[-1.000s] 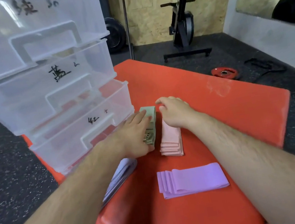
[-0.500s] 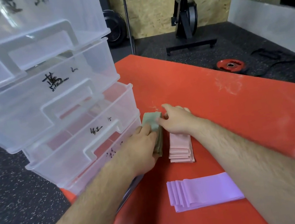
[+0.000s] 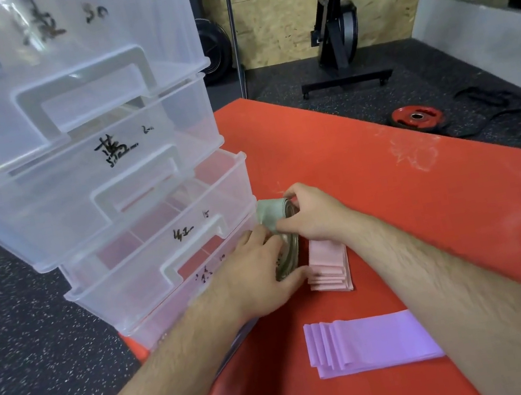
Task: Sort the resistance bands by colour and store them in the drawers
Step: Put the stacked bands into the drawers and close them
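A stack of green resistance bands (image 3: 273, 216) lies on the red mat (image 3: 391, 195) right in front of the clear drawer unit (image 3: 102, 176). My left hand (image 3: 258, 274) clamps the near end of that green stack. My right hand (image 3: 314, 215) pinches its far end and lifts it on edge. A pile of pink bands (image 3: 328, 265) lies just to the right, partly under my right wrist. A fanned pile of purple bands (image 3: 371, 341) lies nearer to me.
The clear drawers carry handwritten labels, and the lower ones are pulled out slightly. A red weight plate (image 3: 415, 117) and a black strap (image 3: 494, 107) lie on the dark floor beyond the mat. A black exercise machine (image 3: 338, 37) stands at the back wall.
Both hands closed on the green stack and tilted it up off the mat. The view moved closer to the drawers.
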Available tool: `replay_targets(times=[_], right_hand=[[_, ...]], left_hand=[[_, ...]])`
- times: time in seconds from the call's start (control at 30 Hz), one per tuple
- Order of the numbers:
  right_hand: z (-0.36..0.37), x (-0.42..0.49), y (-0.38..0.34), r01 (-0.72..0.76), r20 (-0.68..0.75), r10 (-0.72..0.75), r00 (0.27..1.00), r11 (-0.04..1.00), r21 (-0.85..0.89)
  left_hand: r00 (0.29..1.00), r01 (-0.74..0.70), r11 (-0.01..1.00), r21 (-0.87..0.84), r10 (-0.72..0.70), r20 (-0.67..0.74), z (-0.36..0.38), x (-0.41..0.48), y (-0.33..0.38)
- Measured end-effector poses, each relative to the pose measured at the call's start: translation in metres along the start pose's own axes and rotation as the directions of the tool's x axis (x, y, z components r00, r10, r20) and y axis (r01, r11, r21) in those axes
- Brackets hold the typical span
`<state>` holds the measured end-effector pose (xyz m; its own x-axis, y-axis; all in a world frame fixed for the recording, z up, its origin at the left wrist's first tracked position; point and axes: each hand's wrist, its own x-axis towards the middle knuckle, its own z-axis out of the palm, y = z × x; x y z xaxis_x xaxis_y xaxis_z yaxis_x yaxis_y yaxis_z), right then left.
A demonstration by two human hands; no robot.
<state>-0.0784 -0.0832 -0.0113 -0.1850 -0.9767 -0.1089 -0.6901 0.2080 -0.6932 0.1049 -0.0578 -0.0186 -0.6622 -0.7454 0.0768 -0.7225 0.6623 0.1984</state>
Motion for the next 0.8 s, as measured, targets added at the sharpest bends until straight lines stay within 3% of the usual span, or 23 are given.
replay_targets(times=[0.13, 0.27, 0.43, 0.5, 0.57, 0.7, 0.8], right_hand=[[-0.01, -0.004, -0.005, 0.09, -0.079, -0.077, 0.994, 0.981, 0.173], [-0.037, -0.015, -0.015, 0.168, -0.114, -0.135, 0.984, 0.916, 0.364], [-0.09, -0.043, -0.043, 0.357, -0.2, -0.301, 0.933, 0.849, 0.39], [-0.11, -0.057, -0.053, 0.403, -0.197, -0.352, 0.915, 0.822, 0.404], [-0.121, -0.069, -0.064, 0.449, -0.163, -0.419, 0.893, 0.803, 0.392], [-0.13, -0.088, -0.086, 0.524, -0.142, -0.519, 0.843, 0.731, 0.438], [-0.134, -0.098, -0.093, 0.558, -0.192, -0.545, 0.816, 0.656, 0.508]], left_hand=[[0.979, 0.034, 0.988, -0.152, -0.063, -0.192, -0.004, -0.004, 0.006], [0.909, -0.023, 0.962, -0.273, -0.093, -0.407, -0.019, -0.008, 0.015], [0.775, -0.132, 0.921, -0.366, -0.135, -0.618, -0.05, -0.017, 0.028], [0.774, -0.134, 0.871, -0.473, -0.206, -0.598, -0.065, -0.016, 0.032], [0.836, -0.112, 0.794, -0.598, -0.25, -0.488, -0.083, -0.012, 0.034], [0.941, -0.106, 0.605, -0.789, -0.196, -0.277, -0.12, -0.011, 0.037], [0.976, -0.051, 0.455, -0.889, -0.167, -0.141, -0.139, -0.024, 0.038]])
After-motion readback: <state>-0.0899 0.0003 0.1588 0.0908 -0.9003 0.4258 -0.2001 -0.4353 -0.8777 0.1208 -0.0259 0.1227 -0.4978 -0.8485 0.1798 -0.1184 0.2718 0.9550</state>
